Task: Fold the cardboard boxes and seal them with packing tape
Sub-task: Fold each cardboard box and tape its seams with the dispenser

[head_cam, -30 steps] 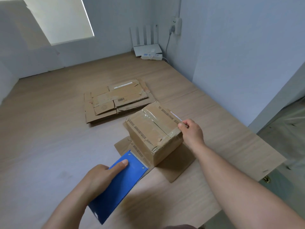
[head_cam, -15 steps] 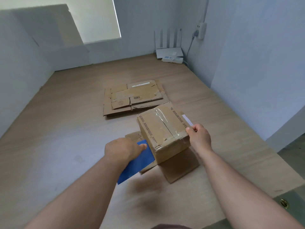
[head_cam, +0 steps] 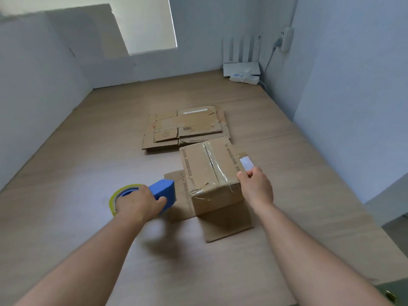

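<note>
At the centre of the wooden bench (head_cam: 77, 173), a closed cardboard box (head_cam: 205, 173) stands on a flat cardboard sheet (head_cam: 227, 224), whose edges show in front of the box and on both of its sides. A strip of clear packing tape (head_cam: 213, 164) runs along the seam of the box's top face and down over its near face, where it looks wrinkled. Left hand (head_cam: 139, 203): fingers curled round a blue tape dispenser (head_cam: 164, 192), held just left of the box and apart from it; the yellowish tape roll (head_cam: 119, 195) shows at the hand's left side. Whether the dispenser touches the bench cannot be told. Right hand (head_cam: 256, 186): thumb and fingers curled and gripping the box at its upper right edge. A white strip (head_cam: 247, 163) projects beyond the fingertips, alongside the box's right edge; whether the fingers pinch this strip as well cannot be told. Behind the box, and just beside its far edge, lies a stack of flattened cardboard boxes (head_cam: 185, 129), several bearing torn labels and a barcode. In the far right corner of the bench sit a white router (head_cam: 241, 68) with upright antennas and a white power strip (head_cam: 244, 78) in front of it. A wall adapter (head_cam: 287, 38) with a cable hangs above them on the right wall.
</note>
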A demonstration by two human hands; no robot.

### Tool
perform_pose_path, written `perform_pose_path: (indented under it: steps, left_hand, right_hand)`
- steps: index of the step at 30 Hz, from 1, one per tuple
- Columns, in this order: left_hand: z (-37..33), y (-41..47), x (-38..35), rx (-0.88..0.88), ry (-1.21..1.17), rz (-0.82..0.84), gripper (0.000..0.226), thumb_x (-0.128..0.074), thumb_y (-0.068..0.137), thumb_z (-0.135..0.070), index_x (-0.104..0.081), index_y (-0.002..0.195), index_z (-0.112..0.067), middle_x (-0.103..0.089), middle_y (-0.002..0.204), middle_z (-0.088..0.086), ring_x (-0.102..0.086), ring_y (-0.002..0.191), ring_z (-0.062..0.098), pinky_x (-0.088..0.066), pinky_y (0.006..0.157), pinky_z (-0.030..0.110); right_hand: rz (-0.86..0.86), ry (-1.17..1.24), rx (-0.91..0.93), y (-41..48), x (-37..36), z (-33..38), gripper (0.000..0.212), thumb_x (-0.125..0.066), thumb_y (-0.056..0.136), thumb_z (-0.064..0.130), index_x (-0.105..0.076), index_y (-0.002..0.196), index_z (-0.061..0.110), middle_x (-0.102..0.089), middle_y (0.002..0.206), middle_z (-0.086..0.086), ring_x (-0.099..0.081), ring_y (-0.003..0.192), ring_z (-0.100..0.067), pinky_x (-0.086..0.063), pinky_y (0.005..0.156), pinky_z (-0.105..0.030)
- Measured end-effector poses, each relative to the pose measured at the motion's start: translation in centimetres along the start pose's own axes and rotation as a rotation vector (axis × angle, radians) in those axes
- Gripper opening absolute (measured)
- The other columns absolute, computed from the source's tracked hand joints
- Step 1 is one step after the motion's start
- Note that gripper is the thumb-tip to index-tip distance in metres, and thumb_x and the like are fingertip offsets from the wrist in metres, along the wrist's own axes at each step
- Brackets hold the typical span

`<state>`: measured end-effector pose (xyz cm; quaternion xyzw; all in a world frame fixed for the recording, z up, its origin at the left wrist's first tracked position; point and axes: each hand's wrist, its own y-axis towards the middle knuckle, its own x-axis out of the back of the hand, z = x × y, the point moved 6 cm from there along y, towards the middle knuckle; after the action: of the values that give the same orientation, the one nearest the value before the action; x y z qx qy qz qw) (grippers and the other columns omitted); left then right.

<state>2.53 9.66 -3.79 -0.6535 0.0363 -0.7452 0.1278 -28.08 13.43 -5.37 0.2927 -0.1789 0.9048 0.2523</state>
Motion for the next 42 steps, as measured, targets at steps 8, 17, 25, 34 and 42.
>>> perform_pose_path:
  steps: [8, 17, 25, 34, 42]
  left_hand:
    - [0.6, -0.8, -5.2, 0.057, -0.057, -0.054, 0.045, -0.030, 0.098, -0.051, -0.044, 0.115, -0.012, -0.069, 0.099, 0.003, -0.063, 0.092, 0.023, -0.037, 0.074, 0.032]
    - [-10.5, -4.0, -2.7, -0.059, -1.064, 0.022, 0.073, -0.024, 0.096, -0.059, -0.012, 0.152, -0.014, -0.033, 0.153, 0.005, -0.038, 0.136, 0.027, -0.036, 0.110, 0.045]
    - [-11.3, -3.3, -2.6, 0.257, -0.812, -0.063, 0.067, -0.034, 0.092, -0.065, -0.040, 0.130, -0.010, -0.059, 0.123, 0.011, -0.057, 0.107, 0.033, -0.051, 0.083, 0.041]
    - [-10.5, -2.4, -2.6, 0.132, -0.771, -0.009, 0.100, -0.008, 0.079, -0.079, -0.028, 0.146, -0.008, -0.059, 0.124, 0.013, -0.060, 0.103, 0.031, -0.051, 0.080, 0.041]
    - [-10.1, -1.9, -2.7, -0.171, -0.270, -0.046, 0.093, -0.024, 0.084, -0.074, 0.024, 0.148, -0.025, -0.066, 0.110, 0.010, -0.063, 0.081, 0.022, -0.050, 0.067, 0.032]
  right_hand:
    - [0.051, -0.065, 0.135, 0.8, -0.2, -0.1, 0.025, -0.051, 0.091, 0.037, -0.052, 0.083, 0.014, -0.059, 0.083, 0.001, -0.053, 0.075, -0.020, -0.036, 0.058, -0.030]
    - [0.113, -0.230, 0.216, 1.2, -0.8, 0.4, 0.056, -0.036, 0.089, 0.063, -0.048, 0.116, 0.015, -0.058, 0.115, -0.004, -0.055, 0.105, -0.027, -0.046, 0.083, -0.039]
    - [0.109, -0.458, 0.206, 2.2, -2.4, 1.6, 0.084, -0.054, 0.072, 0.076, -0.040, 0.120, 0.009, -0.054, 0.124, -0.009, -0.051, 0.117, -0.030, -0.040, 0.089, -0.040]
    - [0.349, -0.460, 0.428, 4.6, -0.5, 1.8, 0.052, -0.041, 0.083, 0.072, -0.043, 0.075, 0.021, -0.053, 0.076, 0.002, -0.050, 0.078, -0.024, -0.034, 0.063, -0.033]
    - [0.367, -0.833, 0.826, 4.5, -0.8, 2.4, 0.055, -0.049, 0.084, 0.066, -0.044, 0.101, 0.014, -0.062, 0.107, -0.008, -0.060, 0.095, -0.030, -0.031, 0.064, -0.032]
